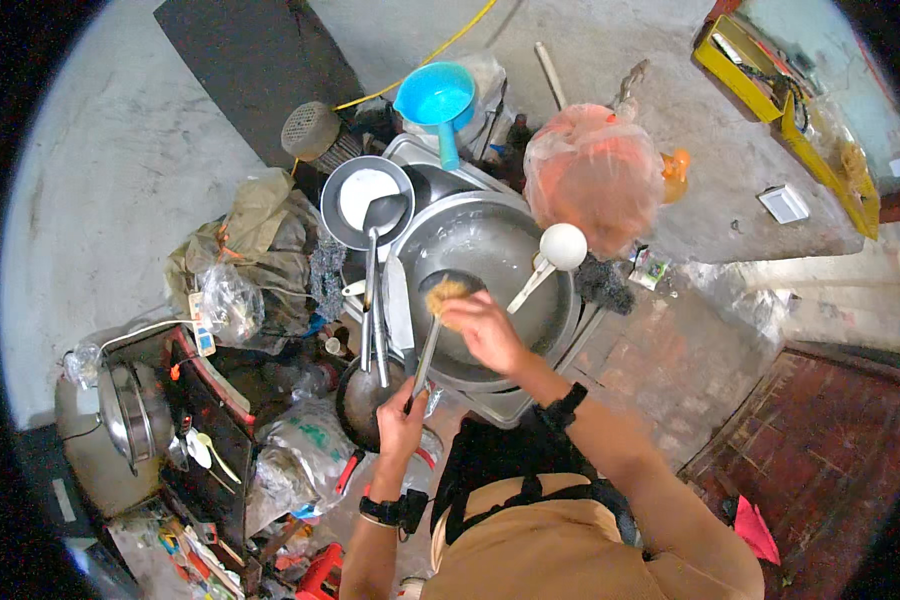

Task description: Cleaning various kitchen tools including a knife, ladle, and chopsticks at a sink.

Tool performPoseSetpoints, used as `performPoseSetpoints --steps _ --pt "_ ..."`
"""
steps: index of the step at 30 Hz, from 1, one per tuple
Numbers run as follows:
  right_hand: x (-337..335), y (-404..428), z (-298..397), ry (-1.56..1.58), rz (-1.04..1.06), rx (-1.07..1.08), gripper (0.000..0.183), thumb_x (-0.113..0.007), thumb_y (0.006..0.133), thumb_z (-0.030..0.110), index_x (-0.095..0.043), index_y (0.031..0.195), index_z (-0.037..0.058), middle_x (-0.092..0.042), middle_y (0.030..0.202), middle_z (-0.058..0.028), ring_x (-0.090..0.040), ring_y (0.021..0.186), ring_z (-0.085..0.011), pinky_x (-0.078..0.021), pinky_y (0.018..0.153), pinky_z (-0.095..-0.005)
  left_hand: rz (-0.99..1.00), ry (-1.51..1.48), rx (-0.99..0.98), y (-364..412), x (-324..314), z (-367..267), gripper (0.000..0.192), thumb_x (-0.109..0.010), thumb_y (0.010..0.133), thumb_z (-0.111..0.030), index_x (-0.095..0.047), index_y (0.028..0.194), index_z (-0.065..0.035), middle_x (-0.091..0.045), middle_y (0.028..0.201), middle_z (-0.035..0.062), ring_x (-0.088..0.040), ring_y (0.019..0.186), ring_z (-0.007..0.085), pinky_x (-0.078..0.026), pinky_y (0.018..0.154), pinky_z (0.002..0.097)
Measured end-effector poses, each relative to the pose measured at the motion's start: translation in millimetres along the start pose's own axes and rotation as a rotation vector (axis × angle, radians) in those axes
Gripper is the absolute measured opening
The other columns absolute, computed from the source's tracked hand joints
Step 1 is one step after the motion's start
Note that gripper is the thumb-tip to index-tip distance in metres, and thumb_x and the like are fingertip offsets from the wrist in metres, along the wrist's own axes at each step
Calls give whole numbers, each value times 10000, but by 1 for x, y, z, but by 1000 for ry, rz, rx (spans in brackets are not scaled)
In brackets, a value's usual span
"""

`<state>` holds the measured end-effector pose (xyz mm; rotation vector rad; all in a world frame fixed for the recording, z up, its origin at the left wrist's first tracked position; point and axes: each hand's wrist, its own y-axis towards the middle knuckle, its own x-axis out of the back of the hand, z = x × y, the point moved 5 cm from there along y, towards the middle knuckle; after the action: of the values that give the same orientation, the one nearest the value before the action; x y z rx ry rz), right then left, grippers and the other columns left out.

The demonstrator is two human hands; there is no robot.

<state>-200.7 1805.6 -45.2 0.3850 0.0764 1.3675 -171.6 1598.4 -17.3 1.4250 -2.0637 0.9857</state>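
Observation:
My left hand (400, 424) grips the handle of a long metal utensil (429, 349), whose dark rounded head lies over the big metal basin (487, 206). Against that head my right hand (489, 334) presses a tan scrubbing pad (445, 294). Shallow liquid seems to cover the basin floor. A white ladle (562, 247) leans over the basin's right side. Along the left rim rests a broad-bladed knife (398, 300). Beside it, metal ladles (376, 300) reach down from a grey bowl (330, 196) with something white inside.
A blue dipper (433, 94) stands behind the basin, near a pink plastic-covered container (592, 172). Dark frying pan (360, 409) sits near my left forearm. A dark scouring pad (606, 285) lies on the right. A grey-brown plastic bag (251, 247) bulges at left.

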Motion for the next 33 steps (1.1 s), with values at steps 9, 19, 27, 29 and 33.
performPoseSetpoints --steps 9,19,27,29,33 --pt "43 -25 -165 -755 -138 -374 122 -567 761 126 -575 815 17 -608 927 -185 -572 823 -360 -459 732 -413 43 -77 -129 -11 7 27 276 -613 828 -140 -600 1072 -12 -652 862 164 -634 747 205 -478 683 304" --pt "20 -6 6 -123 235 133 269 -575 765 7 -626 1023 61 -563 1126 -99 -516 974 -282 -412 872 -364 93 389 -375 -6 30 -16 209 -586 832 -198 -620 1015 -102 -631 805 124 -612 708 316 -483 583 397" --pt "52 36 -20 -223 118 81 169 -529 835 162 -604 933 46 -595 960 -118 -545 912 -309 -416 811 -399 57 381 -457 -6 38 -15 247 -656 783 -172 -641 985 -30 -642 822 163 -630 693 313 -498 603 368" --pt "32 40 6 -247 384 -14 181 -537 818 142 -592 963 49 -598 949 -118 -543 930 -313 -401 824 -437 31 396 -454 -8 43 -15 239 -657 780 -163 -642 976 -28 -638 809 166 -625 676 310 -493 590 368" --pt "17 27 6 -239 316 128 179 -568 776 125 -607 935 53 -597 915 -129 -556 879 -308 -431 780 -391 101 422 -425 -8 45 -13 240 -657 780 -145 -638 983 -18 -641 815 161 -623 668 303 -494 596 357"
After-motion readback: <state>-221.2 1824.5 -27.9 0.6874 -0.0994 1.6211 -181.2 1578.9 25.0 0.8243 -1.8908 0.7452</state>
